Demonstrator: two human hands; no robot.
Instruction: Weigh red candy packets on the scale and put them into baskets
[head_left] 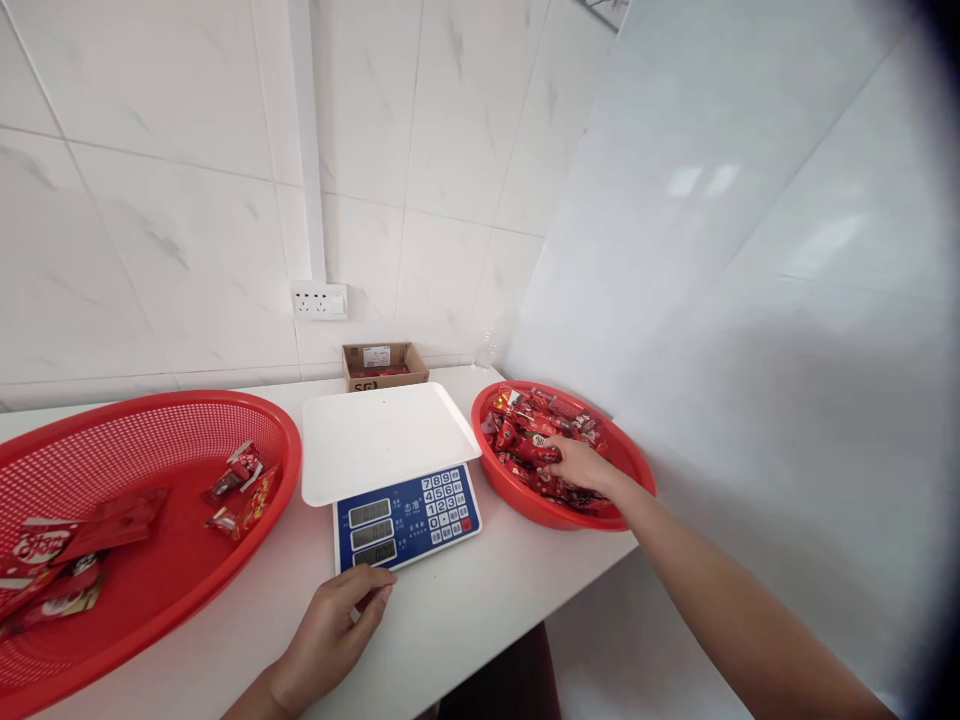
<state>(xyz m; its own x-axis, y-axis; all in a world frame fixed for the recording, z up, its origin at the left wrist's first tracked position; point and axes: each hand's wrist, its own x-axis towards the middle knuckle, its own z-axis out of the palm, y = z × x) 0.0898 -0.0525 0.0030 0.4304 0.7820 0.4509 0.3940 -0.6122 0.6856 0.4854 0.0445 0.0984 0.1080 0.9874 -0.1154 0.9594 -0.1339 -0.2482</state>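
My right hand (581,467) reaches into the red basket (495,480) on the right, its fingers closed on a red snack packet (529,446) among many similar shiny wrapped ones. Some of its fingertips are hidden by the packets. My left hand (334,625) rests by the front edge of a digital scale (420,535), fingers loosely curled with nothing visible in them. The scale has a blue keypad panel with three small displays. Its white weighing tray (386,440) bears no packets.
A larger red basket (259,410) on the left holds a few flat red pouches (112,520) and small wrapped packets (244,490). An open cardboard box (386,380) stands behind the scale. Clear plastic (491,345) lies by the wall, below and right of a socket (320,300).
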